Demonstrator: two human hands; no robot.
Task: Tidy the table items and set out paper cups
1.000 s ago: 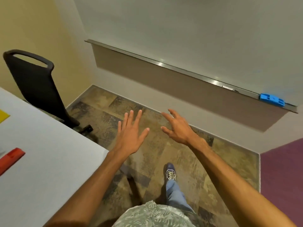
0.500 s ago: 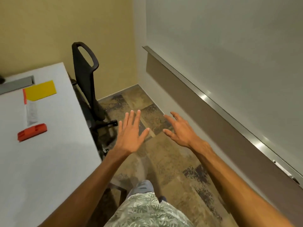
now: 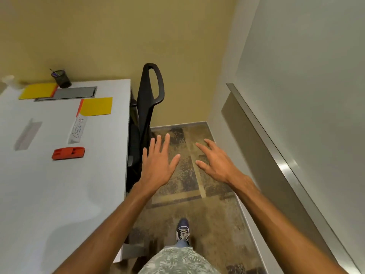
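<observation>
Both arms are stretched out forward, bare, palms facing down. Left hand [image 3: 158, 165] is flat with fingers spread, thumb angled out toward the right hand [image 3: 216, 163]. Right one's fingers are splayed and slightly curled, tips pointing away. Neither hand is holding anything.

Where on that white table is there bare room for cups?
The near stretch of the table, below the red block, lies bare to the right edge. The far end is crowded: yellow pads, CHECK-IN sign, pen cup.

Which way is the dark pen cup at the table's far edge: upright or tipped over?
Upright. The pen cup stands on its base on the table, open rim facing up, a pen sticking out.
</observation>
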